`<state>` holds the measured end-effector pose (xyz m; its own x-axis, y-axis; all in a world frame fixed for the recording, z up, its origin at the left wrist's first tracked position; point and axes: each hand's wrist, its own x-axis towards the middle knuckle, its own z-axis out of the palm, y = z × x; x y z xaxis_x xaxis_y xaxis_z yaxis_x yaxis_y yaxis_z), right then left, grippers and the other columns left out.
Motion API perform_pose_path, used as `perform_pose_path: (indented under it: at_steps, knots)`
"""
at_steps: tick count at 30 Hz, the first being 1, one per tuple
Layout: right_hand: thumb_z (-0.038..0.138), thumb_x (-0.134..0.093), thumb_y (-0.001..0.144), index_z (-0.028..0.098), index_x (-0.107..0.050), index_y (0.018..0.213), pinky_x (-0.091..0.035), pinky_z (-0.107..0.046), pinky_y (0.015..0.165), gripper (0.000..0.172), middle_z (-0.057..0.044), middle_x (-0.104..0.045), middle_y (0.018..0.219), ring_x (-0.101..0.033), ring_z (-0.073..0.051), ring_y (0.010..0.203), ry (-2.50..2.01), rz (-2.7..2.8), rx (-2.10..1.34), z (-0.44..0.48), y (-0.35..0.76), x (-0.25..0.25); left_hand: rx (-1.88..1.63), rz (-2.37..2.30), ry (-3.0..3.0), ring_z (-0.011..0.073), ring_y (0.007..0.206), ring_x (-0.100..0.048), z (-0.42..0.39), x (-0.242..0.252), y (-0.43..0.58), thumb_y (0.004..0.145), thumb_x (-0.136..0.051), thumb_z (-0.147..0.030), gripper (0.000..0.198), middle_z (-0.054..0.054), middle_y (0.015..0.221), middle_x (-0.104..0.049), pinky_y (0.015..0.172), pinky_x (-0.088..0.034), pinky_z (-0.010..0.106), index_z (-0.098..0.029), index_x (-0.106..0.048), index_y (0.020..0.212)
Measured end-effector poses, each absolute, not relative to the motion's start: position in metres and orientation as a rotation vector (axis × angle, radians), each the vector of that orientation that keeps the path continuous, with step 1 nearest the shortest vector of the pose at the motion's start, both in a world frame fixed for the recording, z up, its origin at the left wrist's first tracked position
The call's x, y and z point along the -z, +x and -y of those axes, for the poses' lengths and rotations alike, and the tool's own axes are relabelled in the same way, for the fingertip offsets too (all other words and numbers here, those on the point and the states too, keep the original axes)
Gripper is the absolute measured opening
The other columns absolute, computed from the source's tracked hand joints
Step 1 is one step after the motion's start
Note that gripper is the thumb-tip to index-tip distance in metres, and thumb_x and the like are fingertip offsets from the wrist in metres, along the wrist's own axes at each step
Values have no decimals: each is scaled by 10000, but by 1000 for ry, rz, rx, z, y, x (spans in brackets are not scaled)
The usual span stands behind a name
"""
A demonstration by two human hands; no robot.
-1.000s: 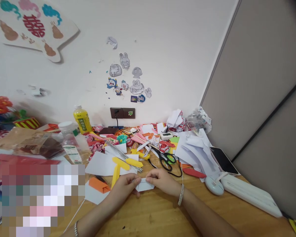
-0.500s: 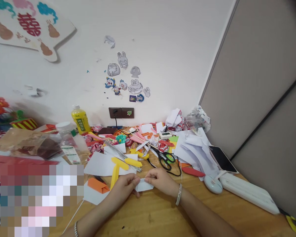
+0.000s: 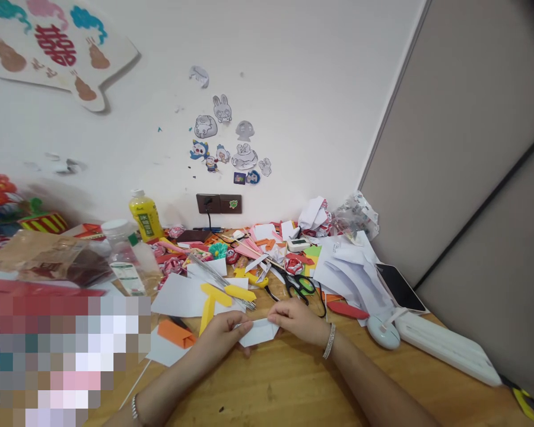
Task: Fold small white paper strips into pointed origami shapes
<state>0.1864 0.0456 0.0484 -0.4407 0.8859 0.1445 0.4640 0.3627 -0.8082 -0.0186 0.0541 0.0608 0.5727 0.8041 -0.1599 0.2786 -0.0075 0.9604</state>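
Note:
A small folded piece of white paper (image 3: 258,333) is held between my two hands, just above the wooden table. My left hand (image 3: 228,330) pinches its left end between thumb and fingers. At its right end, my right hand (image 3: 297,320) pinches the upper corner. The lower corners of the paper look slanted, and a crease runs along its top. Near my left hand lie folded yellow paper strips (image 3: 207,313) and a folded orange paper piece (image 3: 176,334) on a white sheet. Black-handled scissors (image 3: 300,284) rest beyond my right hand.
A yellow drink bottle (image 3: 145,214) and a clear plastic jar (image 3: 123,255) stand back left. Wire sticks (image 3: 213,273), a yellow glue gun (image 3: 253,279) and paper scraps crowd the back. At right are a mouse (image 3: 383,331), a phone-like device (image 3: 400,287) and a long white object (image 3: 449,350).
My right hand has shifted slightly right and up along the paper, so more of the white paper shows between my hands. My left hand stays nearly in place.

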Motion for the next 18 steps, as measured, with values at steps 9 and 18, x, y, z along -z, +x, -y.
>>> perform_pose_path:
  at_steps: [9,18]
  knots:
    - [262,-472,829,146,-625,833,-357,-190,554,192,6,-567,665,-506,-105,605,-1103,2061,-948,-45,190,-51,-542,-695,1337,192,617,-632,-62,-52,-25,739,-569,-420,439,57,802,-680,666,-480,345,-146,-533,1079]
    - [328,-486,825,175,-497,1069,-364,-205,587,288,14,-530,702,-498,-107,637,-924,1771,-1400,-43,196,-48,-533,-557,1300,214,696,-628,-56,-60,-28,763,-551,-407,450,95,912,-654,702,-485,388,-170,-490,1140]
